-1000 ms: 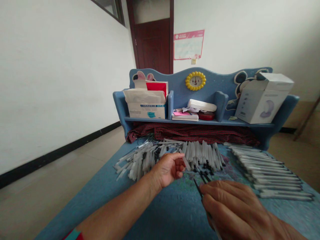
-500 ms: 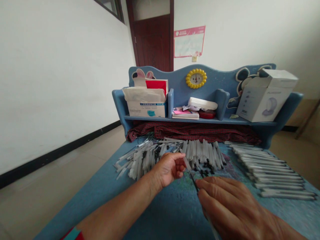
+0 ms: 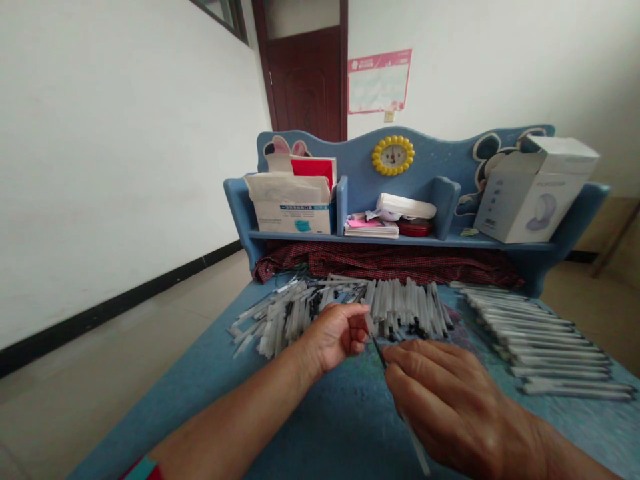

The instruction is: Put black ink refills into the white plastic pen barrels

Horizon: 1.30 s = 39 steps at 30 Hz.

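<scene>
My left hand [image 3: 338, 337] is closed, its thumb and fingers pinching a translucent pen cap [image 3: 369, 324]. From the right, my right hand [image 3: 443, 400] grips a pen [image 3: 379, 351]. Its thin dark front end points up and left and meets the lower end of the cap. The clear rear of the same pen [image 3: 418, 448] sticks out below my right hand. How far the dark end sits inside the cap is hard to make out. Just behind my left hand lie a loose heap of translucent pen parts [image 3: 280, 320] and a row of translucent pieces with black ends [image 3: 407, 300].
On the right of the blue table [image 3: 345, 427], several pens [image 3: 565, 353] lie side by side. Folded checked cloth [image 3: 380, 263] runs under a blue shelf [image 3: 443, 207], which holds a mask box [image 3: 295, 217], a stack of papers [image 3: 371, 230] and a white carton [image 3: 533, 200].
My right hand has moved up and to the left, bringing the pen's dark end closer to the cap. Less of the dark part shows between the hands. My left hand has barely shifted.
</scene>
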Each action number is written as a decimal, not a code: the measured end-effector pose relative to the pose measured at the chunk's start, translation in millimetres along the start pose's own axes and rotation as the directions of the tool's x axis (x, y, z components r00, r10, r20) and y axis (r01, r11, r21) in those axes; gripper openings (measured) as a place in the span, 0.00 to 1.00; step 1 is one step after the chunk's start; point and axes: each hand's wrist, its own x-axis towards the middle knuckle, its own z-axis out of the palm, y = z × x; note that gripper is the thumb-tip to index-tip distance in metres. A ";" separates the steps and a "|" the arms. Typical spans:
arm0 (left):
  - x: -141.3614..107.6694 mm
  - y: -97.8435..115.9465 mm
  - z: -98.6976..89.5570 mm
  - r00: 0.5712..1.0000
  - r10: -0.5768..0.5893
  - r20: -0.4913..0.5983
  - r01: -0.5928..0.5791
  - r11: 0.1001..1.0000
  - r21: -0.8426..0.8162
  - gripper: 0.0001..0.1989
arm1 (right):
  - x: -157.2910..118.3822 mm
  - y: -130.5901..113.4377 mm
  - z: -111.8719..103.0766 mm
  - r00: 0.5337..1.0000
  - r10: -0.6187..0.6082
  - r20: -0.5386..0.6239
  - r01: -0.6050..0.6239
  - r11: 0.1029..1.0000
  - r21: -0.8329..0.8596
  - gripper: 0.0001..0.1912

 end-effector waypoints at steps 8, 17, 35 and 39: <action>0.6 -0.8 -0.8 0.998 0.051 -0.034 -0.049 0.998 0.045 0.10 | 1.6 -1.3 4.7 0.999 0.022 0.029 -0.022 1.000 -0.017 0.10; -1.3 -3.2 1.8 0.988 0.131 -0.085 -0.118 0.983 0.144 0.10 | 2.0 -4.4 1.9 0.999 -0.027 0.031 0.028 0.999 -0.038 0.13; -2.4 12.0 -6.0 0.995 0.087 -0.053 -0.093 0.988 -0.125 0.06 | -1.0 36.3 21.4 0.951 0.303 0.069 -0.290 0.945 -0.154 0.10; -0.5 26.3 -16.5 0.984 0.146 -0.102 -0.163 0.971 -0.175 0.06 | -11.9 57.9 13.5 0.771 0.598 0.220 -0.564 0.801 -0.201 0.09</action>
